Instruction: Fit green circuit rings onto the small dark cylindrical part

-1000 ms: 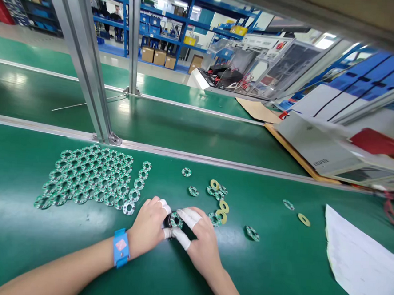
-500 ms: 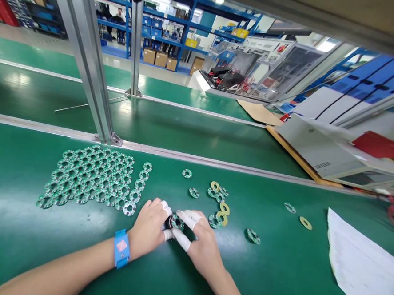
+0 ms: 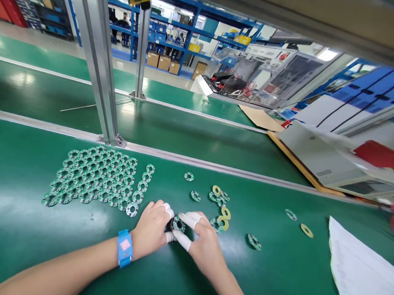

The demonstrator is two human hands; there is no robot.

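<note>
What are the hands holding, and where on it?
Both the left hand and right hand pinch one small black part topped by a green ring, fingertips at its sides.

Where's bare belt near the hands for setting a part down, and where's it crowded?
Free: near edge below the left hand and right hand, and the strip between the lone ring board and white paper. Crowded: board array on the left; loose rings just beyond the right hand.
</note>
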